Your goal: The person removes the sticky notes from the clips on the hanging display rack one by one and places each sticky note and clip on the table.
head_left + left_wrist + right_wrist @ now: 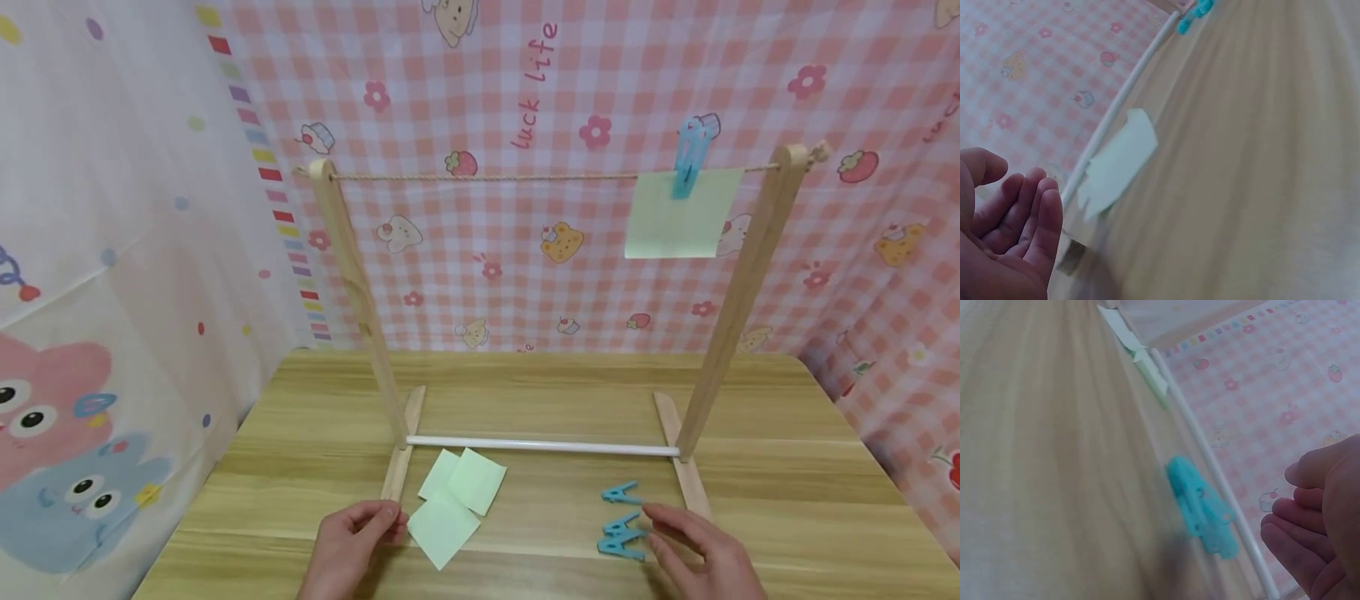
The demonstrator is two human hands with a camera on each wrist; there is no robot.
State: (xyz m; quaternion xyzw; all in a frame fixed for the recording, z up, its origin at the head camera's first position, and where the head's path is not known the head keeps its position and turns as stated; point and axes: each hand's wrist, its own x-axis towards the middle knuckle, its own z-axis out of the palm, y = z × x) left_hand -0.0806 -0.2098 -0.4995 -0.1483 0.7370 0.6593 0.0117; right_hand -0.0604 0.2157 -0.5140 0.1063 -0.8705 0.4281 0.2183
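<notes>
My left hand [348, 542] is just left of three pale green paper squares [444, 529] that overlap on the table. Its fingers are loosely bent with nothing between them, as the left wrist view shows. Over on the right, my right hand [705, 550] hovers beside several blue clothespins [621, 546], fingers relaxed and holding nothing. In the right wrist view the clothespins [1200, 506] lie apart from the fingertips. Another pale green square [675, 225] hangs from a rope [480, 177], clipped by a blue clothespin [692, 158] near the rope's right end.
A wooden stand with a left post [360, 308] and a right post [742, 300] carries the rope across the table [540, 400]. A white rod [543, 446] joins the posts low down. Checked cloth [510, 100] hangs behind, and a white printed cloth [150, 208] on the left.
</notes>
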